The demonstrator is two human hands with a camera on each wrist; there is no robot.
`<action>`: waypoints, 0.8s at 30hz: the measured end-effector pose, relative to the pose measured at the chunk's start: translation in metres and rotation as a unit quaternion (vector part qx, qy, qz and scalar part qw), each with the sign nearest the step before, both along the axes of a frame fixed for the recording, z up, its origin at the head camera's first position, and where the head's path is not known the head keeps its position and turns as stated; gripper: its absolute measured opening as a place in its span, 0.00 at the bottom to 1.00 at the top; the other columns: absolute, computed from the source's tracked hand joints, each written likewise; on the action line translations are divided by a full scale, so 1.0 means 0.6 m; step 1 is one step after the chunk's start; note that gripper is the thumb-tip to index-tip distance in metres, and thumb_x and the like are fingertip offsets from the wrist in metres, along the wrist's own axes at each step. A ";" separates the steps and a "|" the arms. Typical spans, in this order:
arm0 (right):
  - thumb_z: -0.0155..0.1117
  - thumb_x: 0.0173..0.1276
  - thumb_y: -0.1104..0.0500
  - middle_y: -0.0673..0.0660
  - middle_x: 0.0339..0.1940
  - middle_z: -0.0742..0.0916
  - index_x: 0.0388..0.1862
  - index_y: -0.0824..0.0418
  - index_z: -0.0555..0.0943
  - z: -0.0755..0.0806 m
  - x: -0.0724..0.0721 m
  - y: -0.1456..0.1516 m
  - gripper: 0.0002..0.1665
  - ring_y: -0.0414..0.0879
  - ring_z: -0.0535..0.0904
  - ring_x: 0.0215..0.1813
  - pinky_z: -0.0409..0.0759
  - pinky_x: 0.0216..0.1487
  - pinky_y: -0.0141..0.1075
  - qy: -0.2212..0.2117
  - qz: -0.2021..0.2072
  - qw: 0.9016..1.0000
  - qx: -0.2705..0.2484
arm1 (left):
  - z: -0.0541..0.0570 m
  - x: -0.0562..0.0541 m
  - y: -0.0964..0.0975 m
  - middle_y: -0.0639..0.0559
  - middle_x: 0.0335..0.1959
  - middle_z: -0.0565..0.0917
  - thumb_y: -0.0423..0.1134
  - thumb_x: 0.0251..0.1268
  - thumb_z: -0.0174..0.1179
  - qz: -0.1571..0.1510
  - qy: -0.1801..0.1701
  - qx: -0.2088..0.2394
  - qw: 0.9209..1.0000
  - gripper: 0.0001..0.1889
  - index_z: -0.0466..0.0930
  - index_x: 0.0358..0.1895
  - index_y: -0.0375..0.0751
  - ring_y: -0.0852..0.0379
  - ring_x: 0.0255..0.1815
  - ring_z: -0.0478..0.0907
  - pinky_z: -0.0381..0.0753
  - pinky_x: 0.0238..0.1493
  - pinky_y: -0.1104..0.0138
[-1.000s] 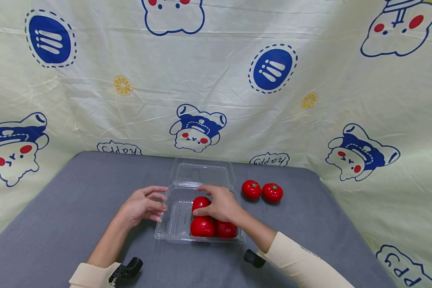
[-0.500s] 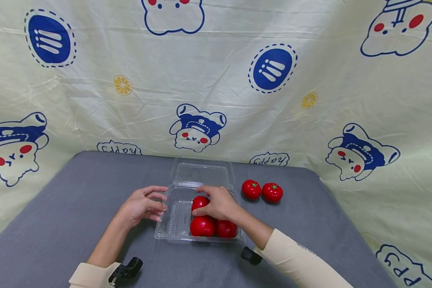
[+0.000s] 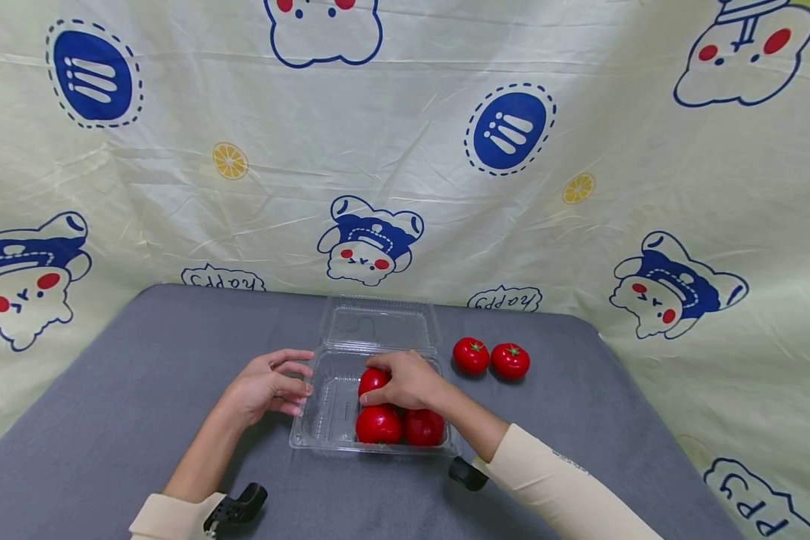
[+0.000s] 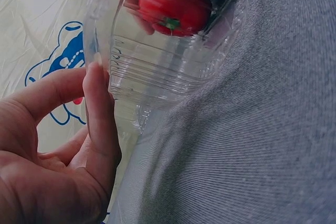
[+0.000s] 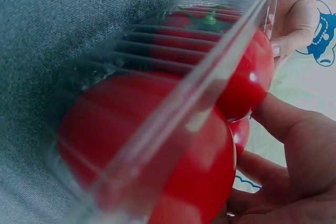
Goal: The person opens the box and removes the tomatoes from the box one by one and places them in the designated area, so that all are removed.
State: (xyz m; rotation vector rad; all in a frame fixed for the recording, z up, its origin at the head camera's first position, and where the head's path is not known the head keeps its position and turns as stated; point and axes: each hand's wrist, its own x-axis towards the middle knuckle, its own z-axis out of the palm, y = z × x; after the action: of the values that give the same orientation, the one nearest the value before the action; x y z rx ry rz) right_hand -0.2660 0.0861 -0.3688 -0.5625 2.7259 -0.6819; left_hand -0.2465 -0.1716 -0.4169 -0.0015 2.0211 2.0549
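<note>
Three red tomatoes show inside the clear container [image 3: 331, 448], all toward its right side; two of them, the front tomatoes [image 3: 379, 425], sit along the near wall. Behind them, the rear tomato [image 3: 373, 380] lies directly beneath the right hand [image 3: 412, 381], whose thumb and forefinger bend round it, though whether it rests on the floor is hidden. Being round, it offers no long axis. Left hand [image 3: 270, 386] fingers, loosely spread and grasping nothing, touch the left rim. Outside, the loose pair of tomatoes [image 3: 470, 356] stands right of and beyond the right hand, clearly the nearer one.
</note>
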 end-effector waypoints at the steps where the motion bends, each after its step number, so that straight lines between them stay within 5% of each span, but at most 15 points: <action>1: 0.78 0.57 0.50 0.58 0.59 0.84 0.67 0.53 0.79 0.000 0.000 0.000 0.38 0.57 0.72 0.64 0.86 0.47 0.50 -0.001 -0.001 1.000 0.001 | 0.000 0.000 0.000 0.41 0.50 0.83 0.24 0.58 0.65 0.000 0.000 0.000 1.000 0.34 0.67 0.71 0.31 0.58 0.24 0.83 0.88 0.25 0.63; 24: 0.78 0.56 0.50 0.59 0.54 0.85 0.63 0.54 0.82 -0.008 -0.002 0.002 0.34 0.54 0.77 0.56 0.86 0.44 0.48 0.020 -0.010 0.999 -0.023 | 0.000 0.000 -0.002 0.44 0.47 0.83 0.25 0.59 0.65 -0.006 -0.004 0.009 1.000 0.35 0.66 0.71 0.31 0.59 0.24 0.83 0.88 0.26 0.63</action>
State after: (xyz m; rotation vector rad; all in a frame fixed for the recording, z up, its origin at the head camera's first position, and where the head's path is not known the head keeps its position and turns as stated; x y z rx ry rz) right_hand -0.2671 0.0875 -0.3735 -0.5666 2.7624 -0.7469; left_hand -0.2463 -0.1727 -0.4167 0.0066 1.9930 2.0625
